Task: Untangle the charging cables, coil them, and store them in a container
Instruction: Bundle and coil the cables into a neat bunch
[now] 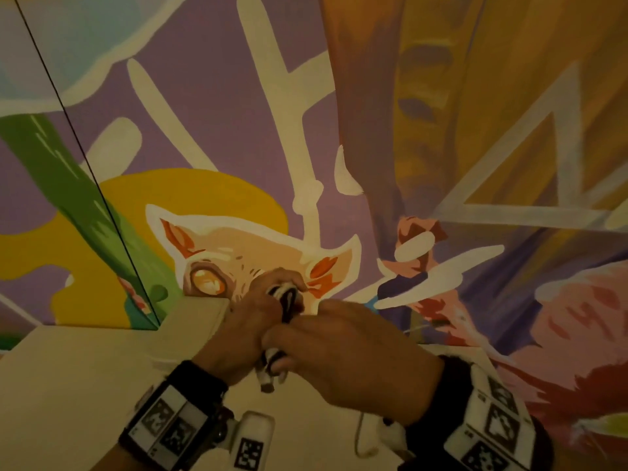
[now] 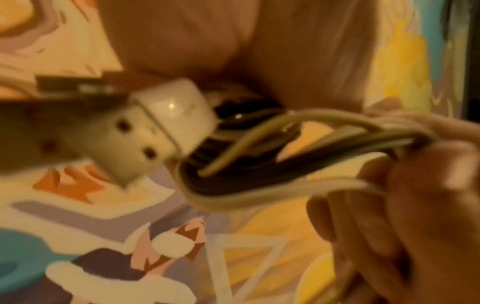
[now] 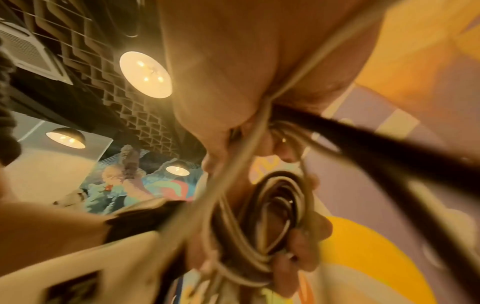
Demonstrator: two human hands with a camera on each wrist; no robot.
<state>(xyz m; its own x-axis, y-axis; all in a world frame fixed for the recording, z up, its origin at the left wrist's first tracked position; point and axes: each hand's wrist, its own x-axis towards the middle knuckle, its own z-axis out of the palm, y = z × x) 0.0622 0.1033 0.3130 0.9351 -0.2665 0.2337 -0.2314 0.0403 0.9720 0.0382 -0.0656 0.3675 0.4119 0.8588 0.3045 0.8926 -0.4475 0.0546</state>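
Note:
A bundle of white and black charging cables (image 1: pixel 288 298) is held up in front of me by both hands. My left hand (image 1: pixel 251 314) grips the coiled loops, and its fingers (image 3: pixel 298 238) curl round the coil (image 3: pixel 262 222). My right hand (image 1: pixel 339 351) closes over the near side of the bundle, with a white strand (image 3: pixel 291 78) and a black strand (image 3: pixel 363 144) running out from its palm. The loops (image 2: pixel 259 164) look flattened and layered in the left wrist view. One connector end (image 1: pixel 266 385) hangs below the hands.
A pale tabletop (image 1: pixel 85 375) lies under the hands, with a beige box-like shape (image 1: pixel 193 317) at its far edge. A loose white cable (image 1: pixel 361 436) rests near my right wrist. A blurred white block (image 2: pixel 166 123) sits beside the coil. A painted mural wall (image 1: pixel 238 130) stands close behind.

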